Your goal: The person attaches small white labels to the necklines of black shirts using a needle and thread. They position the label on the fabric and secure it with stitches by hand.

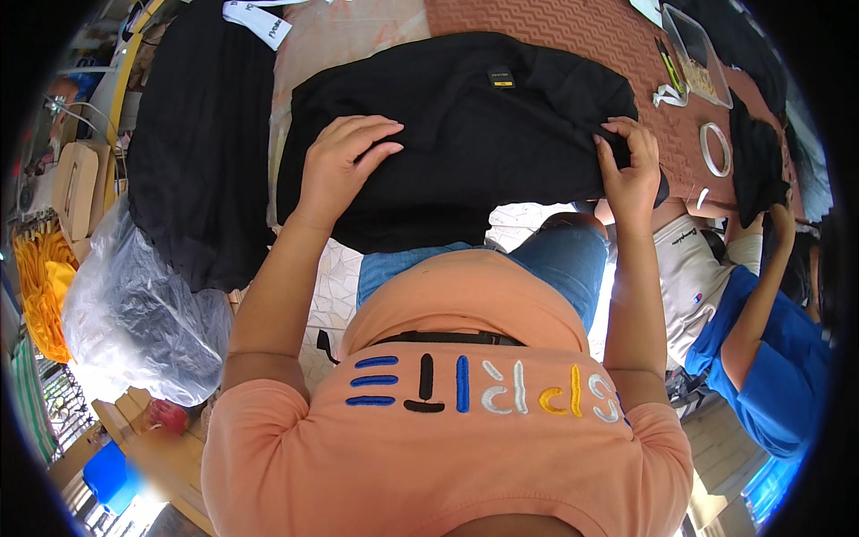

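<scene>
A black garment [465,134], probably a shirt, is spread on the table in front of me. A small dark label with a yellow strip [501,80] shows near its far edge. Its near edge hangs over the table's front, close to my lap. On the left part of the cloth rests my left hand [349,161], fingers stretched and thumb apart. At the garment's right end my right hand [631,161] lies with bent fingers, black cloth showing in the gap between thumb and fingers. Neither hand visibly grips a fold.
Dark cloth [201,134] is heaped at left, above a clear plastic bag [134,313]. A clear plastic box [698,58], pens [667,64] and a white tape roll [715,149] lie far right. A co-worker in blue [761,349] handles black cloth [759,161] at right.
</scene>
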Demonstrator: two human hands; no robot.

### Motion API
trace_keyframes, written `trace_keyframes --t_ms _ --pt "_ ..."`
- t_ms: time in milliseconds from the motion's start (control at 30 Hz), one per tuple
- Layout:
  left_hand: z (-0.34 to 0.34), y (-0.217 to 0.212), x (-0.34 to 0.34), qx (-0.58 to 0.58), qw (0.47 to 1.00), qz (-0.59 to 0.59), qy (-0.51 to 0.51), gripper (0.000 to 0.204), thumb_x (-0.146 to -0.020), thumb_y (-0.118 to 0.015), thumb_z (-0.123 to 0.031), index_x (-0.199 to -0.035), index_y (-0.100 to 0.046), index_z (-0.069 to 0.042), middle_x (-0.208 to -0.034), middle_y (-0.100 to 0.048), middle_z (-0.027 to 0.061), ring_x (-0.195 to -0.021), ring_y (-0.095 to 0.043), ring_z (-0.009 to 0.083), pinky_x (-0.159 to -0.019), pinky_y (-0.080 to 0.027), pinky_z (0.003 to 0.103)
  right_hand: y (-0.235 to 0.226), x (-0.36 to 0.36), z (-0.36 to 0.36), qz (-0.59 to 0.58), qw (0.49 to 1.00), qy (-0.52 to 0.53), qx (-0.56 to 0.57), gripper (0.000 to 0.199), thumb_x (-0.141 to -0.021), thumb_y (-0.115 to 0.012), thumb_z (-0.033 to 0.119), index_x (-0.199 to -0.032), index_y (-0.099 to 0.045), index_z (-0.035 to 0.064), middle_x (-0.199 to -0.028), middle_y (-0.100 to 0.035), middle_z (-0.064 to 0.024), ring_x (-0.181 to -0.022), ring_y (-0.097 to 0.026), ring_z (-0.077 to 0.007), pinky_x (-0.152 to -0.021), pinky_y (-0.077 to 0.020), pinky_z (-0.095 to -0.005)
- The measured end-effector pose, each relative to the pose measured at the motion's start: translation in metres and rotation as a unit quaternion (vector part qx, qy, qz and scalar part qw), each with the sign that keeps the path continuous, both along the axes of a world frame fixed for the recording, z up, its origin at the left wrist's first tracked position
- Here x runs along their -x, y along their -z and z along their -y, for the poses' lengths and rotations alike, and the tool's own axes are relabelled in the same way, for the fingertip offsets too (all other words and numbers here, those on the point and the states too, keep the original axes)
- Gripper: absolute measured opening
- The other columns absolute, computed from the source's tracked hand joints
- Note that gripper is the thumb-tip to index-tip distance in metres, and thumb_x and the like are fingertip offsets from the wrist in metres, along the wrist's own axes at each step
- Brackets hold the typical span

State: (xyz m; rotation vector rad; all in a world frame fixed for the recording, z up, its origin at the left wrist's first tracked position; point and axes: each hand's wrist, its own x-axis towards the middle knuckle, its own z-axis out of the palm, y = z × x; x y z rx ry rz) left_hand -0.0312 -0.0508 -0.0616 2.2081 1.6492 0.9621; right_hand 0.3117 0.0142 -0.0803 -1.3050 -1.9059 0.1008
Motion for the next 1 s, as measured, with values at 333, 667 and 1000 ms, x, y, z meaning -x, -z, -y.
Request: trace_keyframes --t_ms 333,667,1000 --pt "-0.006 0.005 -0.007 0.005 1.000 -0.007 -0.005 0.024 -0.072 -0.072 -0.006 -0.096 -0.070 -0.006 -0.098 -0.067 0.0061 -0.091 -0.061 0.0208 -0.082 -0.048 0.029 -0.007 -0.002 -0.002 -0.024 0.999 -0.024 0.027 0.023 -0.071 -0.075 0.012 -0.091 -0.065 0.0064 -0.099 -0.064 -0.0076 -0.093 -0.058 -0.0267 -0.083 -0.0454 -0.0351" --pt "-0.008 0.002 -0.007 0.001 0.998 0.055 -0.042 0.014 -0.081 -0.067 -0.007 -0.095 -0.068 -0.003 -0.097 -0.067 0.0064 -0.089 -0.062 0.0152 -0.080 -0.047 0.027 -0.012 -0.011 -0.007 -0.034 0.998 -0.017 0.053 0.012 -0.079 -0.069 0.009 -0.090 -0.068 0.0055 -0.094 -0.065 -0.0057 -0.091 -0.059 -0.0202 -0.082 -0.0445 -0.0303" --pt "-0.039 -0.232 0.042 -0.258 0.945 0.121 -0.158 0.032 -0.091 -0.060 -0.025 -0.115 -0.061 -0.004 -0.107 -0.063 0.0048 -0.099 -0.057 0.0102 -0.089 -0.042 0.023 -0.220 -0.072 -0.038 -0.289 0.951 -0.083 -0.069 0.026 -0.091 -0.058 0.018 -0.110 -0.062 0.0006 -0.103 -0.064 -0.0040 -0.097 -0.057 -0.0098 -0.090 -0.0401 -0.0231"
